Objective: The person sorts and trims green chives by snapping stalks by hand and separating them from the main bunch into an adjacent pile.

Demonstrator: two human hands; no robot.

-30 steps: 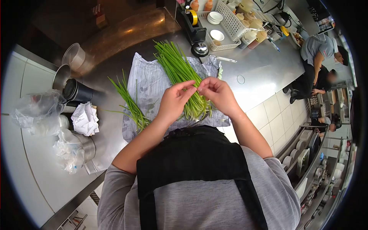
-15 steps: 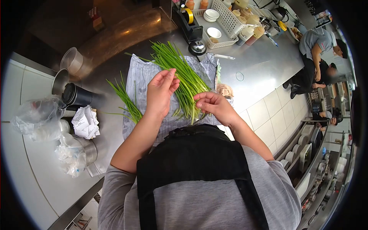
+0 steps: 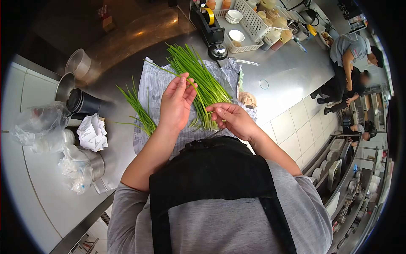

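Observation:
A large bunch of green chives [image 3: 192,63] with pale lower ends lies on a sheet of newspaper [image 3: 157,91]. Just in front of it, my left hand [image 3: 176,101] pinches a single chive stalk [image 3: 199,94], whose green tip sticks out up and to the left. Closed near the pale end of that stalk is my right hand [image 3: 233,119], thumb against fingers. Left of my left forearm, a smaller pile of chives [image 3: 139,108] rests partly on the newspaper.
Behind the bunch stand a tape dispenser [image 3: 207,31], a call bell [image 3: 218,51] and a white basket [image 3: 245,47]. A crumpled brownish bundle [image 3: 248,99] lies right. Papers [image 3: 92,133], a black cup [image 3: 82,101] and plastic bags [image 3: 40,127] stand left. Co-workers [image 3: 353,51] are at far right.
My right hand has shifted slightly left, and my left hand has turned a little with its fingers more spread. The stalk between them now shows more plainly, curving across the bunch.

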